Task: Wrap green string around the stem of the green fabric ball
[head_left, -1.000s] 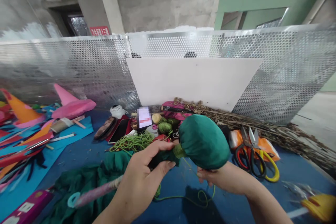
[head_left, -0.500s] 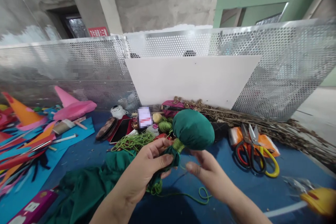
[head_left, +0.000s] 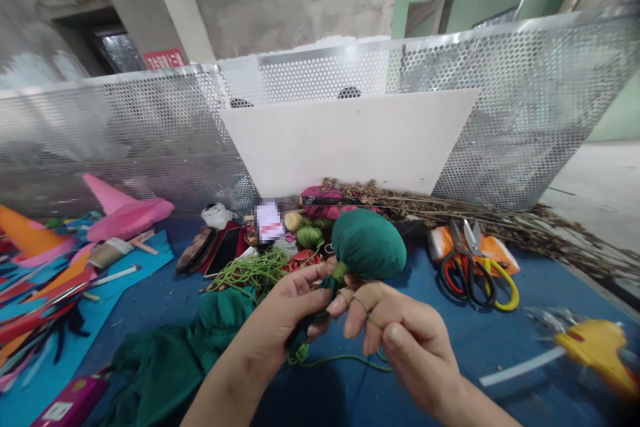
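Note:
A stuffed ball of dark green fabric (head_left: 369,243) stands above my hands, its neck bound with wound light green yarn (head_left: 340,272). My left hand (head_left: 300,300) is closed round the gathered fabric just below that binding. Close by on the right, my right hand (head_left: 400,333) has its fingers curled, with the thin green yarn running across them and pinched near the thumb. A loose tail of the yarn loops down to the table below. More green fabric (head_left: 165,353) spreads over the table at the left, partly behind my left forearm.
Scissors (head_left: 467,273) lie on an orange packet at the right, near a yellow glue gun (head_left: 595,347). Dried stems (head_left: 500,227) line the back. Tangled green cord (head_left: 255,270), a phone (head_left: 225,250), a pink hat (head_left: 127,213) and a purple box (head_left: 70,400) sit toward the left.
My right hand has come up and left to the bound neck, its fingers now curled with the yarn across them. The left hand keeps its hold. The camera view has shifted slightly.

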A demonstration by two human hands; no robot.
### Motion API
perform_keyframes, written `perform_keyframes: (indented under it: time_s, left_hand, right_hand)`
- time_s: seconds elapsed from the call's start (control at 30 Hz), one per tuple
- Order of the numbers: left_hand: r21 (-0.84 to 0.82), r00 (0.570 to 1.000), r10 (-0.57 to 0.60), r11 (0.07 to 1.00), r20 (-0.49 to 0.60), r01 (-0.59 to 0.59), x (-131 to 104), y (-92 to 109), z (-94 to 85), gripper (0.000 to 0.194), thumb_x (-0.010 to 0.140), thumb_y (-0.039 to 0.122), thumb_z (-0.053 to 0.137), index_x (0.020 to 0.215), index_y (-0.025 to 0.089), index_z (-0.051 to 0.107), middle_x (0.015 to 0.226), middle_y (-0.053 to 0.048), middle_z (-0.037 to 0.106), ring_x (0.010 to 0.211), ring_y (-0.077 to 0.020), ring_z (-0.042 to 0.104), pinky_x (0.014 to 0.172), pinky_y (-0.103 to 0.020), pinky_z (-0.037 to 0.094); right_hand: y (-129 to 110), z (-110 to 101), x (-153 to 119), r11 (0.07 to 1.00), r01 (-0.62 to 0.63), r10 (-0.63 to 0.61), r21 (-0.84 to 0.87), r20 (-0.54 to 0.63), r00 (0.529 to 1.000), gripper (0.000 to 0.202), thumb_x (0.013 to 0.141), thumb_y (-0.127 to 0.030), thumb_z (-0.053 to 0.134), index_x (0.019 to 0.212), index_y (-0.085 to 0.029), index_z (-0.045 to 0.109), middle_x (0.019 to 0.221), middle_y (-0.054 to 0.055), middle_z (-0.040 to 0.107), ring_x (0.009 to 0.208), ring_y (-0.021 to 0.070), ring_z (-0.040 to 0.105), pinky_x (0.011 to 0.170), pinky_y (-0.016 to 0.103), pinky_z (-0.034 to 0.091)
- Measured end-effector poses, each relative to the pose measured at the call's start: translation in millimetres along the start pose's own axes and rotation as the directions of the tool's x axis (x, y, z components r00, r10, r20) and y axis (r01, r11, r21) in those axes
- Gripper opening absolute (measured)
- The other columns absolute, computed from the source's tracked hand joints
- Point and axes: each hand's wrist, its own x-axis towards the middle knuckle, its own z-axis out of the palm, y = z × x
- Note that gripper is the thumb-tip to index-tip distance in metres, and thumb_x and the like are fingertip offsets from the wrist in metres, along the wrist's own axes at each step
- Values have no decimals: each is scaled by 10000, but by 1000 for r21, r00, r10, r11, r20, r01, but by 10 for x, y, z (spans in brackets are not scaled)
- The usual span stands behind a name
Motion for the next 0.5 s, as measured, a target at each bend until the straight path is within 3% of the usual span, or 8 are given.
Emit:
perform_keyframes:
  time_s: [0.1,0.17,0.33,0.5]
  left_hand:
    - [32,998,-46,998,38,45,8,-45,13,387,709,391,792,955,140,628,646,13,556,412,-20,344,376,-152,184]
    - [43,997,-60,997,49,58,-2,-49,3,423,677,398,806,958,135,634,657,8,554,417,-15,328,379,-151,165]
    - [47,998,-54,998,32,52,-24,-18,-3,457,647,418,818,957,126,651,648,9,545,414,-7,294,385,-155,136]
    - [49,999,-35,998,21,34,-18,-3,-18,472,638,424,828,962,128,654,617,26,513,406,-8,274,386,-162,118]
  right_hand:
    - [19,50,16,974,-46,73,220,-117,990,355,949,-387,518,657,-196,584,610,13,516,626,172,526,638,328,418]
    - [16,70,15,961,-91,147,261,-205,968,377,941,-371,539,610,-191,534,558,-14,447,555,135,419,556,281,328]
    - [2,126,-44,979,-136,183,151,-366,912,384,947,-314,557,588,-182,528,545,-32,415,540,114,358,517,267,257]
    - [6,159,-83,988,-140,153,62,-369,917,391,968,-315,516,599,-186,516,563,-26,420,562,124,392,546,276,288]
